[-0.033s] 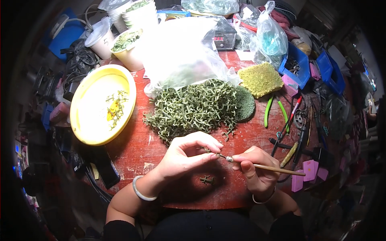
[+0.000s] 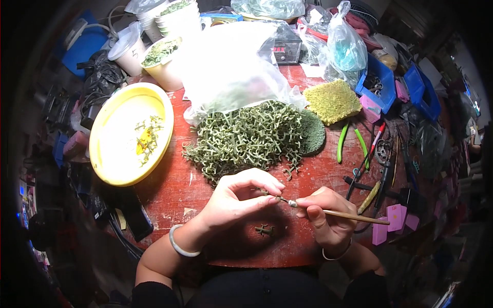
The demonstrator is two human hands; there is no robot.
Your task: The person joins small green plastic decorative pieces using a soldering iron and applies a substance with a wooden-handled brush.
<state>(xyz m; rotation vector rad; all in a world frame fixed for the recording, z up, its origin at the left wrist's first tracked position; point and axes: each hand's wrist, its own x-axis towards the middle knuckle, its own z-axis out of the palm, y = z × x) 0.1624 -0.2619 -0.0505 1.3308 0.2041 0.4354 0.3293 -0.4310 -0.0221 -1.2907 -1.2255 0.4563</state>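
Observation:
My left hand [image 2: 233,197] is closed in a pinch on a small, dull green piece [image 2: 264,192], mostly hidden by the fingertips. In my right hand [image 2: 328,213] lies a thin wooden-handled tool [image 2: 359,218] with a pale wrapped band near its front. Its dark, slim tip reaches the left fingertips and the piece; I cannot make out the exact tip shape. Below the hands, a few loose green pieces [image 2: 265,230] lie on the red table [image 2: 169,205]. Just beyond the hands rises a large heap of small, branching green pieces [image 2: 246,136].
A shallow yellow basin [image 2: 131,177] with a few pieces stands at left. White plastic bags [image 2: 231,61] lie behind the heap, beside a yellow sponge-like block [image 2: 333,101]. Green-handled pliers [image 2: 343,143], cables, pink blocks [image 2: 396,216] and blue bins [image 2: 377,84] crowd the right.

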